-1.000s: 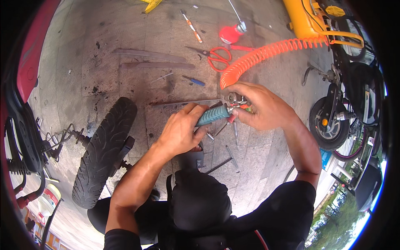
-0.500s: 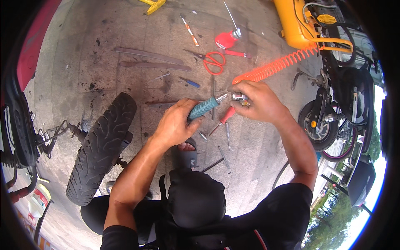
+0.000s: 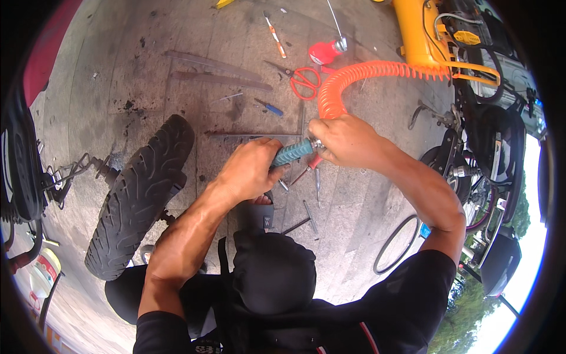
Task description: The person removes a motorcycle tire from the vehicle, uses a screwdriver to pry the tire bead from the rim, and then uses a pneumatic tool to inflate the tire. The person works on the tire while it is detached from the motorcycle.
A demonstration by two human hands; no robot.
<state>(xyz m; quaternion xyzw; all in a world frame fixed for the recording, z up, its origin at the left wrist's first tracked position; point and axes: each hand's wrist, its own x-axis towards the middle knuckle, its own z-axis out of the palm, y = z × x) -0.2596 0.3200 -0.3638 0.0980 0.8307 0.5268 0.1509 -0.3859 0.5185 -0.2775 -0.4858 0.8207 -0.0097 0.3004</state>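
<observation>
My left hand [image 3: 250,169] is wrapped round a teal ribbed handle [image 3: 295,153] that points up to the right; any tool body behind the grip is hidden. At its upper end, my right hand [image 3: 352,140] is closed round the metal coupler [image 3: 317,143] of an orange coiled air hose [image 3: 333,88]. The coupler meets the handle's end; whether it is locked on, I cannot tell. From there the hose arches up to a yellow air tank [image 3: 417,44]. Below the joined hands lies a red-handled screwdriver [image 3: 314,162], partly covered.
A treaded tyre [image 3: 141,197] stands at left. Scattered on the paving are red-handled scissors [image 3: 303,82], long flat metal bars [image 3: 221,81], a blue-handled screwdriver [image 3: 272,109], a red oil can [image 3: 324,53] and a T-handle wrench [image 3: 309,218]. Parked two-wheelers [image 3: 501,135] line the right side.
My right hand has brought the coupler against the teal handle's end, closing the gap between them. The orange hose now bends in a high arch instead of running straight.
</observation>
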